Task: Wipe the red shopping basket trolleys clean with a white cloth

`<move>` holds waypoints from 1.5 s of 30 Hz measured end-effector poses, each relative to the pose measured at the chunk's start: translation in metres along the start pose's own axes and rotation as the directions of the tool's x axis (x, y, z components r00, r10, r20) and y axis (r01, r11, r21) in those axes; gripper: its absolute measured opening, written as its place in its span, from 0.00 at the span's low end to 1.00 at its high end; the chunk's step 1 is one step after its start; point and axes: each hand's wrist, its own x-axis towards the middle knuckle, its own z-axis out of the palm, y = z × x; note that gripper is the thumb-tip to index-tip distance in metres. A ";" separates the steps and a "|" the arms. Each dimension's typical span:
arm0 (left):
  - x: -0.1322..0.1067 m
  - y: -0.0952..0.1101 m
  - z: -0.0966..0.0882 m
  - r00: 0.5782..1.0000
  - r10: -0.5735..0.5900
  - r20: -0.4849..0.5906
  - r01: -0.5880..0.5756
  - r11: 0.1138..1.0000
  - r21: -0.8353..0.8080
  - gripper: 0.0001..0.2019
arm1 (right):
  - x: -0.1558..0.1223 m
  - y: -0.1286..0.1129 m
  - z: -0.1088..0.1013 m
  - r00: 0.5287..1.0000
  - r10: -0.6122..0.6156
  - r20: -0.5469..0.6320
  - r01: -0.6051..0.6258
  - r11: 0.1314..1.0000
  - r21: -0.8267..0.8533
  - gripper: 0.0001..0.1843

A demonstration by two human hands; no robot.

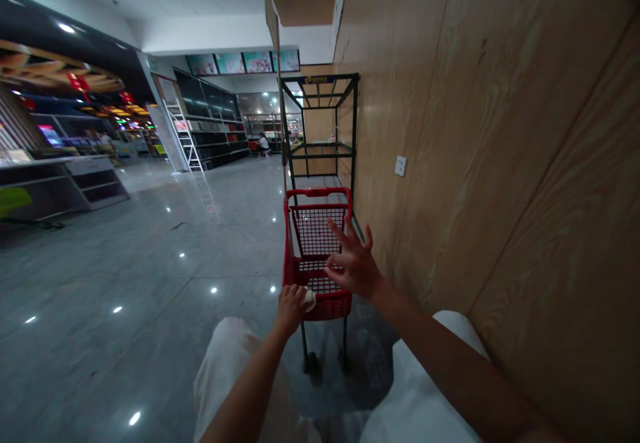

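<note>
Two bare hands reach over one red shopping cart (pixel 317 193); the left hand (pixel 290 309) pinches a white cloth (pixel 309 299) at the cart's near rim; the right hand (pixel 355 263) is spread just above the basket. One black metal shelf rack (pixel 320 126) stands farther on, beside the right wood-panelled wall (pixel 500 163).

There were one left hand (pixel 293 309), one right hand (pixel 355 263), one white cloth (pixel 309 299), one red shopping cart (pixel 315 229), one black shelf frame (pixel 320 77), one wall socket (pixel 400 165), one stepladder (pixel 184 137) and four overhead screens (pixel 257 62)

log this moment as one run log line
left hand: holds white cloth on red shopping cart | right hand: open, over cart
</note>
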 end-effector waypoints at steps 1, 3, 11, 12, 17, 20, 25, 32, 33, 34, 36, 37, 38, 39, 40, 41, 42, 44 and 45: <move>-0.001 -0.003 0.000 1.000 0.003 -0.001 -0.003 1.000 0.001 0.13 | -0.007 0.005 0.011 0.999 0.000 0.039 0.000 1.000 0.018 0.09; -0.003 -0.007 -0.001 1.000 0.004 -0.008 -0.004 1.000 0.003 0.13 | -0.026 0.017 0.042 0.990 0.004 0.144 -0.010 0.999 0.042 0.21; -0.006 0.002 -0.013 1.000 -0.017 -0.019 0.017 1.000 0.003 0.13 | -0.117 0.038 0.157 0.885 0.189 0.425 -0.193 0.981 -0.032 0.37; -0.007 0.006 -0.013 0.999 -0.025 -0.023 0.026 1.000 0.009 0.13 | -0.120 0.037 0.162 0.886 0.216 0.411 -0.217 0.975 -0.043 0.37; -0.001 0.046 0.001 1.000 0.023 0.022 -0.024 0.999 0.043 0.19 | -0.120 0.031 0.166 0.890 0.216 0.401 -0.219 0.975 -0.041 0.42; 0.007 0.074 0.014 0.999 0.026 0.041 -0.030 0.995 0.093 0.21 | -0.122 0.031 0.165 0.898 0.260 0.356 -0.258 0.965 -0.054 0.38; 0.005 0.055 0.005 0.982 0.128 0.138 -0.146 0.981 0.129 0.21 | -0.130 0.038 0.165 0.914 0.242 0.326 -0.231 0.970 -0.073 0.34; -0.012 0.000 -0.026 0.987 0.132 0.091 -0.141 0.985 0.099 0.18 | -0.132 0.030 0.169 0.910 0.220 0.352 -0.213 0.975 -0.058 0.37; -0.010 0.007 -0.024 0.989 0.117 0.092 -0.126 0.988 0.091 0.17 | -0.132 0.029 0.170 0.916 0.218 0.337 -0.213 0.976 -0.051 0.36; -0.006 0.018 -0.020 0.990 0.109 0.094 -0.116 0.990 0.081 0.17 | -0.132 0.028 0.170 0.923 0.212 0.321 -0.209 0.977 -0.044 0.36; 0.002 0.045 -0.008 0.988 0.112 0.107 -0.119 0.991 0.063 0.17 | -0.132 0.028 0.170 0.936 0.199 0.289 -0.196 0.980 -0.039 0.36; 0.006 0.058 -0.003 0.988 0.110 0.112 -0.118 0.991 0.062 0.17 | -0.133 0.029 0.169 0.941 0.194 0.278 -0.191 0.981 -0.039 0.37; 0.009 0.069 0.002 0.988 0.103 0.115 -0.111 0.992 0.067 0.17 | -0.133 0.032 0.168 0.943 0.192 0.273 -0.187 0.981 -0.041 0.37; 0.011 0.076 0.006 0.989 0.095 0.118 -0.104 0.992 0.076 0.17 | -0.134 0.034 0.167 0.944 0.190 0.272 -0.185 0.982 -0.044 0.36; 0.012 0.079 0.007 0.988 0.094 0.121 -0.105 0.991 0.086 0.17 | -0.135 0.038 0.165 0.944 0.187 0.274 -0.181 0.982 -0.046 0.36; 0.012 0.078 0.007 0.986 0.105 0.127 -0.117 0.989 0.093 0.17 | -0.136 0.041 0.164 0.944 0.180 0.276 -0.174 0.984 -0.048 0.36; 0.009 0.072 0.005 0.983 0.124 0.134 -0.137 0.986 0.096 0.18 | -0.137 0.044 0.164 0.946 0.169 0.277 -0.162 0.986 -0.048 0.36; 0.001 0.050 -0.004 0.976 0.167 0.139 -0.181 0.978 0.099 0.19 | -0.140 0.048 0.165 0.954 0.141 0.263 -0.135 0.990 -0.041 0.35; -0.004 0.037 -0.010 0.974 0.181 0.133 -0.195 0.976 0.101 0.20 | -0.142 0.049 0.167 0.960 0.130 0.247 -0.125 0.992 -0.035 0.35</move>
